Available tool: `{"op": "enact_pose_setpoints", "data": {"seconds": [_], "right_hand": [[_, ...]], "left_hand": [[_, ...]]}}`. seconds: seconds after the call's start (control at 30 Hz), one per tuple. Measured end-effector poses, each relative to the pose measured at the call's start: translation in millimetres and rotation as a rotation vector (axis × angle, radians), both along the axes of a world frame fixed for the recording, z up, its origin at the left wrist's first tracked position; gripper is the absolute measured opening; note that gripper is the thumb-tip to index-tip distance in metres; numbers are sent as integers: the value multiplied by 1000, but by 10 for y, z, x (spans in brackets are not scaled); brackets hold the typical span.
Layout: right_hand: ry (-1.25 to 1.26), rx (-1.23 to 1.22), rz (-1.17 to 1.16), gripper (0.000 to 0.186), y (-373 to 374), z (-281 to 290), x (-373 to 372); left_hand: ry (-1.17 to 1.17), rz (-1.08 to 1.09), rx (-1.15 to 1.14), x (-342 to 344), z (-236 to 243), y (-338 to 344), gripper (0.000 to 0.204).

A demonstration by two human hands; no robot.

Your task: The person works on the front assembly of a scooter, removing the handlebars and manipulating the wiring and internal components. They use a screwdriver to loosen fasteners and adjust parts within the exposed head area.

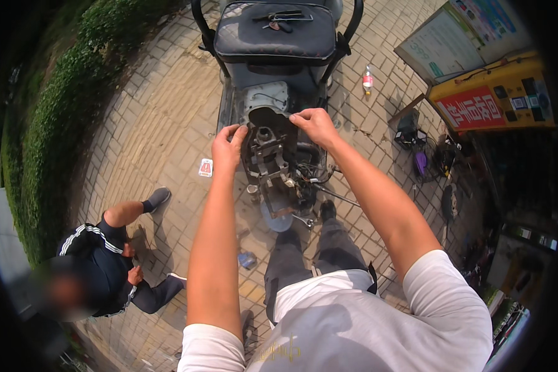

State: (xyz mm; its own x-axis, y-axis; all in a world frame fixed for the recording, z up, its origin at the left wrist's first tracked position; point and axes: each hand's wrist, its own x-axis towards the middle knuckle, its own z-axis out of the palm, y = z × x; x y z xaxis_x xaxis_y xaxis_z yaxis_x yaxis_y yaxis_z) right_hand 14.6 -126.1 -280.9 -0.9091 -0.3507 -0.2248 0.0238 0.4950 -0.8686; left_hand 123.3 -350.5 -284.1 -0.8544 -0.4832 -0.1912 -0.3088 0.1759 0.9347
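In front of me stands the stripped front end of an electric tricycle (pixel 271 164), its bracket and wiring exposed. My left hand (pixel 227 149) is closed, thumb and fingers pinched at the left edge of a thin black panel (pixel 270 118). At the panel's upper right edge, my right hand (pixel 317 126) pinches it between thumb and fingers. The panel lies over the steering column bracket, and its lower part blends into the dark parts there. Loose wires (pixel 309 172) hang at the right of the bracket. A grey-white plate (pixel 266 97) sits just beyond the panel.
Keys and tools (pixel 285 22) rest on the black seat (pixel 273 37). A seated person (pixel 105 260) is at the left. On the paving lie a bottle (pixel 367 80), a red-and-white card (pixel 206 167) and a wrench (pixel 304 220). A yellow cabinet (pixel 496 93) stands right.
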Motion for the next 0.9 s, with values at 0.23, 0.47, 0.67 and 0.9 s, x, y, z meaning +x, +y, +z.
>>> {"op": "enact_pose_setpoints", "data": {"seconds": [0.23, 0.47, 0.67, 0.9], "right_hand": [[-64, 120, 18, 44, -63, 225, -80], [-41, 123, 23, 43, -55, 171, -74], [-74, 154, -8, 42, -111, 105, -87], [48, -47, -174, 47, 132, 22, 122]], "left_hand": [[-27, -10, -22, 25, 32, 25, 38], [-48, -23, 18, 29, 53, -2, 42], [-95, -15, 27, -10, 39, -32, 42], [-73, -25, 24, -12, 144, 111, 42]]}}
